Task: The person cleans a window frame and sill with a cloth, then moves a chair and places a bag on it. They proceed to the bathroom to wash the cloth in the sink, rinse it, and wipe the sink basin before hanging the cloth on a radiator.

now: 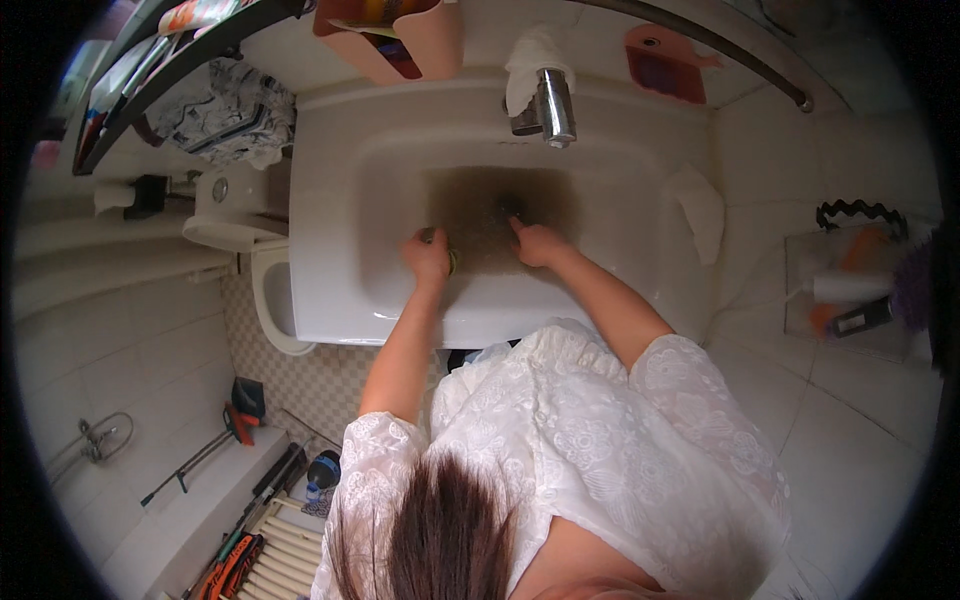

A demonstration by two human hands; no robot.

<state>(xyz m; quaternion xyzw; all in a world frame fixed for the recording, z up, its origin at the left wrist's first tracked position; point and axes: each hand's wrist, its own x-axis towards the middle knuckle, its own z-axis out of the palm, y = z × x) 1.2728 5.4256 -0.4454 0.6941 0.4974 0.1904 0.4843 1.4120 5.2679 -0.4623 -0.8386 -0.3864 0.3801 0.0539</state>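
Murky brown water (480,195) stands in the basin of a white washbasin (322,225). My left hand (427,257) is at the water's left edge, its fingers curled around a small greenish thing (453,261) that shows only in part; what it is I cannot tell. My right hand (537,241) is over the right part of the water, index finger extended to the dark round drain area (511,206). Nothing shows in its grip, though the undersides of the fingers are hidden. Beyond both hands is the chrome tap (556,109), with a white cloth (536,56) draped behind it.
A pink holder (427,45) stands at the back rim, and a pink whale-shaped holder (664,67) is on the back wall. A white cloth (699,214) lies on the right rim. At left are a toilet (281,300) and a dark shelf (187,60). A hairbrush (862,316) is at right.
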